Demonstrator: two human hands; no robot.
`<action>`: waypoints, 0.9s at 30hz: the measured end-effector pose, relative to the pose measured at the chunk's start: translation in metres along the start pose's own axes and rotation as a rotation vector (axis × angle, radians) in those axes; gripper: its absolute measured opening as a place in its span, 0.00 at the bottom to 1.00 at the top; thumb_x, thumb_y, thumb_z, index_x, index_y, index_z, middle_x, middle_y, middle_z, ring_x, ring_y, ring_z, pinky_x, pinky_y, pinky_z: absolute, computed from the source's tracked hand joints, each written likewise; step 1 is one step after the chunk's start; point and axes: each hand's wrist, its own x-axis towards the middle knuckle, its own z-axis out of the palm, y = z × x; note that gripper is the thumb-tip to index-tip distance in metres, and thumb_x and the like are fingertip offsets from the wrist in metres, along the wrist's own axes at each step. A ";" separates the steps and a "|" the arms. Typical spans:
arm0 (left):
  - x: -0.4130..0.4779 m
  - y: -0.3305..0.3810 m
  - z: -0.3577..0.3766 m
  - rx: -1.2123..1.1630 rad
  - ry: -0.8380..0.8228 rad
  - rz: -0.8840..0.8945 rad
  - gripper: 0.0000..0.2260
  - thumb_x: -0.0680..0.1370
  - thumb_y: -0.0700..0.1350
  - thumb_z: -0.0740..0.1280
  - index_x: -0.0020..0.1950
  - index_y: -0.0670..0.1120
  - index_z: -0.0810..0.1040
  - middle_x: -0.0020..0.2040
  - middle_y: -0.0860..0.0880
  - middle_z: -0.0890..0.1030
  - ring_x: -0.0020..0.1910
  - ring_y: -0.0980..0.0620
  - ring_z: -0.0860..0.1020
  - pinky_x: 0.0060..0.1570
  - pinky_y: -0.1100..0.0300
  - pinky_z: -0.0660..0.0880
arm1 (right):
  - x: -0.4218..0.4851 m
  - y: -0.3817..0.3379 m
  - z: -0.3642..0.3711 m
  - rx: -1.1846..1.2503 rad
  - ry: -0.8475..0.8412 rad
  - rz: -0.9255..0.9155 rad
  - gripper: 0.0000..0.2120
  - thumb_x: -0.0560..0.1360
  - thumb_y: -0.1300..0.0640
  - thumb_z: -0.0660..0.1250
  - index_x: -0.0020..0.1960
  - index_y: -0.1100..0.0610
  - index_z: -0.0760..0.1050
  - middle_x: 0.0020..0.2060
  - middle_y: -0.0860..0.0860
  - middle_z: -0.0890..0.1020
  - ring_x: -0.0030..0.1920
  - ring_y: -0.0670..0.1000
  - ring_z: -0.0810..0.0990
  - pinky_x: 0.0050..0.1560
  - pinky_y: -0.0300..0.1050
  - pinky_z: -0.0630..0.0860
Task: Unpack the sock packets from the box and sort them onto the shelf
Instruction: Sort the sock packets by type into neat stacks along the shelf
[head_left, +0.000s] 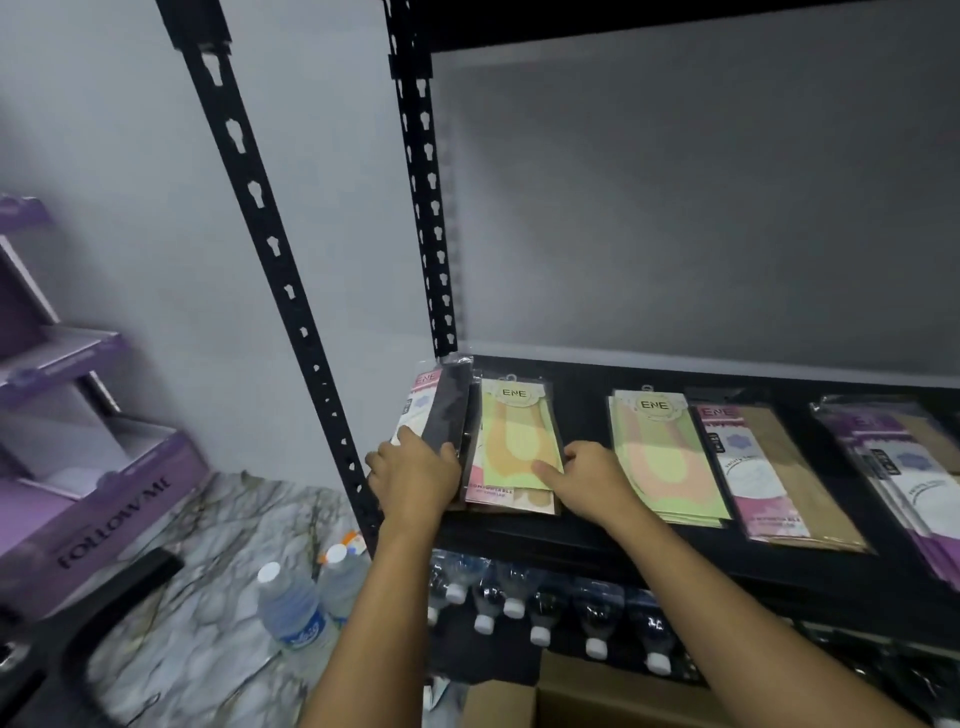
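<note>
Black metal shelf (649, 374), one level, slotted uprights at its left end; contents listed from the left end to the right.

Item 1: black sock packet (448, 410) with a pink and white label, at the left end of the shelf, tilted up off the board. The left hand (415, 467) grips its near end, fingers curled over the packet's edge.

Item 2: stack of green and orange sock packets (517, 441) marked "ENE", lying flat just beside item 1, with a pink-labelled packet showing underneath at the front edge. The right hand (587, 475) rests on the stack's near right corner, fingers spread flat and the forefinger pressing the top packet; nothing is pinched.

Item 3: second green stack (660, 452), same "ENE" mark, flat, just right of the right hand.

Item 4: tan packets with pink labels (769, 467), flat, touching the right side of item 3.

Item 5: purple-labelled packets (904, 462), overlapping one another, at the right end of the shelf, partly cut by the frame edge.

Below the shelf: a row of wrapped water bottles (545, 608) with white caps. An open cardboard box (587, 696) stands at the bottom edge of the view; its contents cannot be seen.

Left of the shelf: two loose water bottles (306, 608) on a marbled floor (208, 571), and a purple display stand (78, 467) printed "FOLLOW ME".
</note>
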 end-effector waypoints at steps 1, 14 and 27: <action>0.003 0.001 0.000 -0.002 -0.012 -0.013 0.30 0.77 0.57 0.63 0.73 0.40 0.62 0.69 0.36 0.68 0.70 0.37 0.62 0.66 0.44 0.63 | 0.001 0.001 0.001 0.022 0.000 0.008 0.18 0.72 0.46 0.69 0.47 0.61 0.77 0.38 0.53 0.79 0.39 0.53 0.77 0.32 0.42 0.69; 0.001 0.006 -0.011 -0.219 -0.055 -0.031 0.34 0.72 0.53 0.74 0.71 0.45 0.61 0.67 0.39 0.65 0.62 0.37 0.72 0.64 0.43 0.70 | -0.007 0.006 -0.005 0.496 0.037 0.148 0.14 0.71 0.59 0.73 0.53 0.58 0.72 0.46 0.52 0.81 0.46 0.51 0.82 0.39 0.42 0.77; -0.024 -0.008 -0.013 -0.985 0.091 0.011 0.15 0.77 0.37 0.67 0.63 0.46 0.74 0.57 0.46 0.81 0.55 0.46 0.80 0.48 0.57 0.78 | -0.014 0.005 -0.007 0.784 0.026 0.214 0.13 0.75 0.64 0.68 0.57 0.57 0.71 0.49 0.55 0.82 0.45 0.56 0.82 0.33 0.43 0.76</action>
